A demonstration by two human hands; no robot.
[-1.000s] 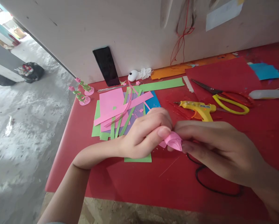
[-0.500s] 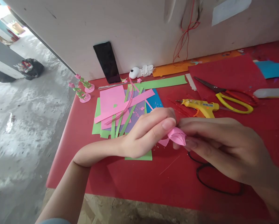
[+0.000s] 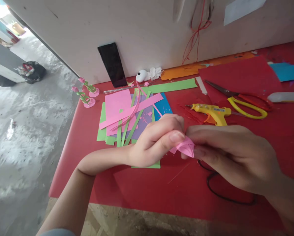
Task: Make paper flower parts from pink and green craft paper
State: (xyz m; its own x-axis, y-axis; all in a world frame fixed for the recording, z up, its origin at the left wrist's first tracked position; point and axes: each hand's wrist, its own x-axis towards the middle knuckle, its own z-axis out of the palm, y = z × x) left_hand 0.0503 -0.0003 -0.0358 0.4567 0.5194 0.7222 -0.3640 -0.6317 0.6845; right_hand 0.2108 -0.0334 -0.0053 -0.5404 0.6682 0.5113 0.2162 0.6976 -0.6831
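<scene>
Both my hands meet over the red table (image 3: pixel 142 186), pinching a small folded pink paper bud (image 3: pixel 186 147). My left hand (image 3: pixel 156 141) grips its left side with thumb and fingers closed. My right hand (image 3: pixel 232 154) closes on its right side, thumb under the paper. Just behind my left hand lies a pile of pink, green, purple and blue paper sheets and strips (image 3: pixel 129 114).
A yellow glue gun (image 3: pixel 212 113) and yellow-handled scissors (image 3: pixel 240 100) lie right of the pile. Red, orange and blue sheets sit at the back right. A black phone (image 3: pixel 112 65) leans on the wall. Two small paper flowers (image 3: pixel 86 95) stand at the table's left edge. A black cord (image 3: pixel 218 190) loops near my right wrist.
The hands shifted slightly right and kept working the pink paper between the fingertips; its folded tip now points down a little more.
</scene>
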